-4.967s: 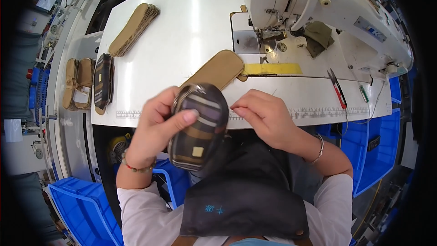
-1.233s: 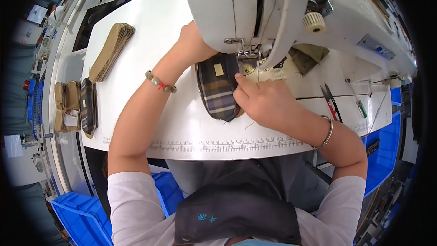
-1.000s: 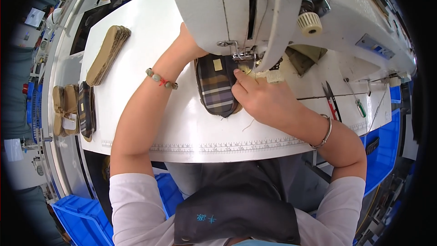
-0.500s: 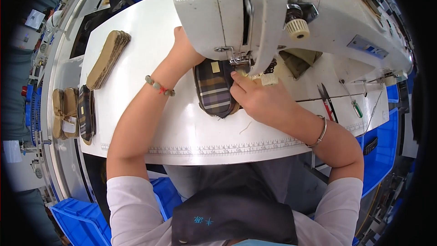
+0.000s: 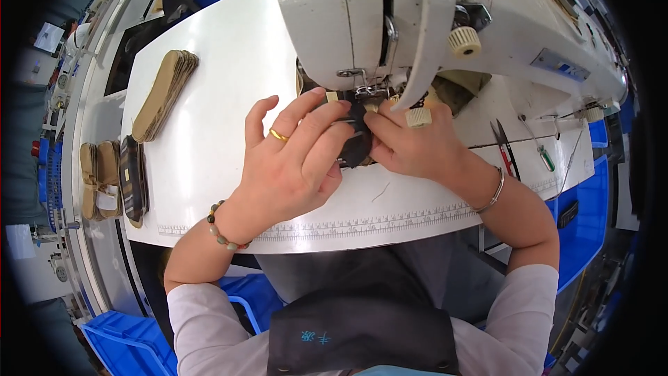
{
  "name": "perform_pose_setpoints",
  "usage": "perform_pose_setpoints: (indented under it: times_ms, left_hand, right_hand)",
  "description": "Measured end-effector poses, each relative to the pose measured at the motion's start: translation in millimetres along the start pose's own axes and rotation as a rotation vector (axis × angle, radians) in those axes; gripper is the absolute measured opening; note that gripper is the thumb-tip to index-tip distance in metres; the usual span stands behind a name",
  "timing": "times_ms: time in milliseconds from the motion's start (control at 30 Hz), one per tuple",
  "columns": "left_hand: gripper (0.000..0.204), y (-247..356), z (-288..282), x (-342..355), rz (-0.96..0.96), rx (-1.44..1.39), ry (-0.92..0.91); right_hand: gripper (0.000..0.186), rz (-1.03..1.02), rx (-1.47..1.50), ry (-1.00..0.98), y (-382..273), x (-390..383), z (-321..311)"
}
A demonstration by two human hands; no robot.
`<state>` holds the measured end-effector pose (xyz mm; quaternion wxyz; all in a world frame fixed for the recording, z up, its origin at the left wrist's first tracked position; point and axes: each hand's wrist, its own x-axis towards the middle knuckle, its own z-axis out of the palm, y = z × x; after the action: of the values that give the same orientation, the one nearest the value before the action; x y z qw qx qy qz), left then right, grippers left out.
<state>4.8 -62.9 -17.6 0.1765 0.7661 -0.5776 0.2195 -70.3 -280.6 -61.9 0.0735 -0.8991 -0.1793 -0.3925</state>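
A dark plaid fabric insole [image 5: 358,145] lies under the needle area of the white sewing machine [image 5: 320,35], mostly covered by my hands. My left hand [image 5: 289,163] reaches over it from the left, its thumb and first fingers closed on it and its little finger lifted away. From the right, my right hand [image 5: 421,143] pinches the insole's dark edge between thumb and fingers, just in front of the presser foot [image 5: 374,90]. The fingertips partly hide what they grip.
Tan sole-shaped pieces [image 5: 163,97] are stacked on the left of the white table, with tied bundles [image 5: 97,181] and plaid insoles [image 5: 133,181] at its edge. Scissors [image 5: 506,150], a green-handled screwdriver [image 5: 545,159] and olive fabric [image 5: 463,89] lie right. Blue bins [image 5: 584,230] stand beside.
My left hand has come from beside the machine head back toward me and onto the insole. The right hand stays near the presser foot, and the insole is now more covered.
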Motion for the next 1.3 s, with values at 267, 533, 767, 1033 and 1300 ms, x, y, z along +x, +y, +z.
perform_pose_setpoints:
  times_ms: [267, 533, 767, 1033, 1300]
  left_hand:
    - [0.039, 3.5, 6.4, -3.2, -0.027, 0.095, 0.042]
    - [0.024, 4.4, 11.1, -1.7, -0.052, 0.108, 0.150]
    - [0.018, -24.1, 0.1, 2.2, -0.007, 0.263, 0.154]
    - [0.028, -22.5, -15.9, 10.8, -0.015, -0.112, -0.001]
    - [0.032, -36.8, 1.2, 4.9, 0.038, -0.058, 0.114]
  right_hand:
    - [0.024, -0.114, -0.076, 0.119, -9.8, -1.9, -8.4]
    - [0.026, -0.037, 0.007, 0.068, -7.7, 2.9, -10.1]
    - [0.027, -0.036, 0.007, 0.064, -11.1, 5.5, -16.8]
    - [0.016, 0.256, 0.267, 0.003, -8.7, 0.8, -6.8]
    - [0.037, -0.071, 0.195, -0.362, -29.4, -4.1, -3.0]
